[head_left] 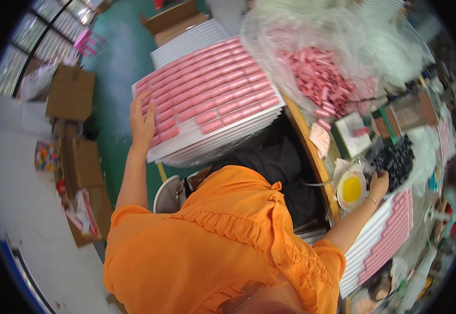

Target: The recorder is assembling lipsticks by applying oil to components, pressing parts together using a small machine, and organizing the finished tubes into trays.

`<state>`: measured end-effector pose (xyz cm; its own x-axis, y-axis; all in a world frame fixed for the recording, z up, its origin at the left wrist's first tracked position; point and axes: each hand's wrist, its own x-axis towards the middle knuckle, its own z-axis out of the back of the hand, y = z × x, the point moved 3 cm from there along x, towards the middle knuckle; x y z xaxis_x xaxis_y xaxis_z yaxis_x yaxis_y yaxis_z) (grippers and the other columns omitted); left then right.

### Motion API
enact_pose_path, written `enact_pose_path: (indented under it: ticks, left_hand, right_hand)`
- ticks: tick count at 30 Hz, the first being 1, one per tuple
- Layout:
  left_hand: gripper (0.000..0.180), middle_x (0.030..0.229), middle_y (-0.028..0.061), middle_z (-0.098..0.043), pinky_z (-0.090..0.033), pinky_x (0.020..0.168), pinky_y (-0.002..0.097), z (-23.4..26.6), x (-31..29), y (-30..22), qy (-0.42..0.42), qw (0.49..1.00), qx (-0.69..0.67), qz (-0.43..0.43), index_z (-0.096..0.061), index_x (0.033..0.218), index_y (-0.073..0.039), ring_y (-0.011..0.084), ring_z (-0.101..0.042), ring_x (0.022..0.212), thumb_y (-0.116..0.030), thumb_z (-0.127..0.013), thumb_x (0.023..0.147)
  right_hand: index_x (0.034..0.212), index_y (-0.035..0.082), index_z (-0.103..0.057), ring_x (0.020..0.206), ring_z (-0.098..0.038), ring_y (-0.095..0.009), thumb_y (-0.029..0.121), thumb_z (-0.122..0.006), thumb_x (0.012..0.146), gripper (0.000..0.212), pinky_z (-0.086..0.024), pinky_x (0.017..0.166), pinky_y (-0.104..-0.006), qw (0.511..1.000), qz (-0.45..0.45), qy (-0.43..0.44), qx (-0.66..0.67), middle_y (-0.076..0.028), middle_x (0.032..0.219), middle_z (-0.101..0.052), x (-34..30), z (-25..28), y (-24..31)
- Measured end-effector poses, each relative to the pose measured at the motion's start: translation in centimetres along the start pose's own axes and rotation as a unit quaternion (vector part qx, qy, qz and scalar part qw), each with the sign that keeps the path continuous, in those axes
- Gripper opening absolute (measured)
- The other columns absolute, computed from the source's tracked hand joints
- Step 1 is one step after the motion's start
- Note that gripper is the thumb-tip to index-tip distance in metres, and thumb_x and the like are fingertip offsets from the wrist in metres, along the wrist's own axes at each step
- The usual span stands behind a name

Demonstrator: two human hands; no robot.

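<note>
Seen from above, a person in an orange ruffled top (212, 246) fills the near view, arms spread wide. Landmark: the tall stack of white trays (215, 128) holding rows of pink tubes (207, 97), just beyond the person's left shoulder. The left hand (142, 121) lies flat and open on the stack's left corner, fingers spread over the tubes, gripping nothing. To the right of the stack, across a dark gap, the right hand (379, 183) rests at a heap of small black caps (395, 159) on the cluttered desk (312, 152); whether it holds any, I cannot tell. A yellow dish (351, 189) sits just beside that hand. A second tray stack (380, 238) lies nearer. Beyond, a clear bag of loose pink tubes (319, 76). The landmark stack overhangs green floor (118, 57); a push at its corner could slide trays off. Open room lies left, toward cardboard boxes (71, 91).
</note>
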<state>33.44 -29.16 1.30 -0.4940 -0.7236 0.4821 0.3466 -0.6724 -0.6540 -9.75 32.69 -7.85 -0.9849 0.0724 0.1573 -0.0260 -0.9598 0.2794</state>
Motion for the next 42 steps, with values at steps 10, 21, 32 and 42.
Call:
enact_pose_path:
  ticks: [10,21,32,42]
  left_hand:
    - [0.024,0.101,0.0089,-0.067,-0.051,0.078,0.0336,-23.6,7.2,-16.3,0.349,0.875,-0.098,-0.320,-0.065,0.106,-0.004,0.0234,-0.064,0.092,-0.012,-0.070,0.083]
    - [0.039,0.095,0.0144,-0.068,-0.052,0.072,0.0390,-36.1,8.1,-19.1,0.413,0.864,0.052,-0.284,-0.056,0.112,-0.008,0.0303,-0.067,0.085,-0.023,-0.074,0.080]
    - [0.029,0.110,0.0088,-0.064,-0.057,0.077,0.0275,-32.9,-11.4,-29.5,0.679,0.575,-0.442,0.114,-0.050,0.118,-0.003,0.0147,-0.064,0.098,-0.010,-0.063,0.093]
    - [0.028,0.108,0.0113,-0.064,-0.057,0.065,0.0218,-33.1,-15.8,-28.3,0.690,0.450,-0.533,0.194,-0.047,0.113,-0.005,0.0122,-0.064,0.092,-0.002,-0.064,0.090]
  right_hand:
    - [0.099,0.002,-0.060,0.053,-0.055,-0.006,0.009,-0.078,0.080,0.027,-0.038,0.047,-0.0180,0.844,-0.138,-0.104,0.508,0.000,0.072,-0.063,-4.6,2.4,-0.2]
    - [0.097,0.002,-0.063,0.059,-0.060,-0.009,0.002,-0.073,0.077,0.023,-0.049,0.053,-0.0250,0.923,-0.098,-0.118,0.352,-0.009,0.084,-0.069,-12.7,6.7,4.1]
    - [0.091,0.006,-0.057,0.073,-0.064,-0.034,-0.001,-0.065,0.075,0.019,-0.051,0.062,-0.0405,0.969,0.095,-0.105,0.201,-0.012,0.085,-0.063,-16.7,6.9,12.9]
    - [0.101,0.001,-0.060,0.060,-0.057,-0.007,0.002,-0.074,0.080,0.026,-0.047,0.057,-0.0223,0.808,-0.114,-0.096,0.570,-0.004,0.084,-0.059,-21.5,5.5,11.6]
